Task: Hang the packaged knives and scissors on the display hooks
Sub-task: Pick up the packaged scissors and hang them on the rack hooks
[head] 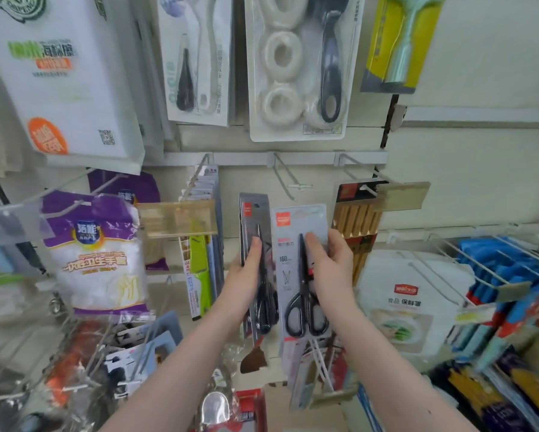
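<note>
My left hand grips a dark grey scissors pack with black-handled scissors, held upright and turned edge-on. My right hand grips a light grey scissors pack with black scissors and an orange label, facing me. Both packs are raised just below a bare white display hook on the wall rail. The pack tops sit a little under the hook's tip, not touching it. To the left, a hook holds several packaged knives with green handles.
A bag of disposable gloves hangs at left. Packaged chopsticks hang on the hook to the right. A white food-cover pack and wire hooks with blue packs stand at right. Brush and roller packs hang above.
</note>
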Tool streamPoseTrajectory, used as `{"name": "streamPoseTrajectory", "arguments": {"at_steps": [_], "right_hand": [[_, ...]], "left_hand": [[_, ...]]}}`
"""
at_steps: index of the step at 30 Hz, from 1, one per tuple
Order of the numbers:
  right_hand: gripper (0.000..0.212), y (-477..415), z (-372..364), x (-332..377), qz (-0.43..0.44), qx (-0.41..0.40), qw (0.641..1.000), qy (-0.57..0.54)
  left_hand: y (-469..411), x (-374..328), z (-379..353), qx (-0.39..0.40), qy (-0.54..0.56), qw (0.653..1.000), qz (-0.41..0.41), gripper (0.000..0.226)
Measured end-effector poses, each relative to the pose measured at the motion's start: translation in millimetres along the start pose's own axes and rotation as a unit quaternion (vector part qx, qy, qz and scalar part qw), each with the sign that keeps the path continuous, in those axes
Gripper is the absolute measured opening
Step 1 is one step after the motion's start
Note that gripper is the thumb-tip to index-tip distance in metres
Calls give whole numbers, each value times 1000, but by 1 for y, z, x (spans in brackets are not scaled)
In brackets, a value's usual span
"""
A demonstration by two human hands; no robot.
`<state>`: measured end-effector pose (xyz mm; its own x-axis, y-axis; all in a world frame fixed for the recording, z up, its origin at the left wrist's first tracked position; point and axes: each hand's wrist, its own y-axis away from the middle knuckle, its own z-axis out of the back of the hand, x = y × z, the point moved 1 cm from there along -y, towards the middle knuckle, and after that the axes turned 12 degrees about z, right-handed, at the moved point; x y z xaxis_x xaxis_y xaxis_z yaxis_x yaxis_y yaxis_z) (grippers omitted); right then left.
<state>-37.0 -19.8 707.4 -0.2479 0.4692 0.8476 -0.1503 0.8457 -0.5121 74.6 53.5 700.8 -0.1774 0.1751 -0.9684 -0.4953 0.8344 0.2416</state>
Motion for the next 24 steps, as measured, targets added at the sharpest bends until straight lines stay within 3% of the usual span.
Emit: {"name": "streamPoseTrajectory", "arguments": {"at_steps": [2,5,9,14,20,24], "right_hand": [[10,-5,3,2,0,-3,1000,-2],[11,-14,4,4,7,6,1000,2],[14,-23,-1,6,24,21,999,-5],[14,-28,-11,2,28,32,999,4],[13,-30,-17,-9,22,23,999,15],[11,-30,-16,-13,25,23,999,-1]], "left_hand": [[0,-2,-4,-28,-24,999,-16,34],[-7,1,-2,-53,-52,995,-64,40],[-8,7,1,-80,-74,988,-105,28],[-7,7,6,-121,-71,982,-124,39],[-9,5,8,-133,-61,980,-137,36],[-12,7,7,-129,-58,980,-140,53]]}}
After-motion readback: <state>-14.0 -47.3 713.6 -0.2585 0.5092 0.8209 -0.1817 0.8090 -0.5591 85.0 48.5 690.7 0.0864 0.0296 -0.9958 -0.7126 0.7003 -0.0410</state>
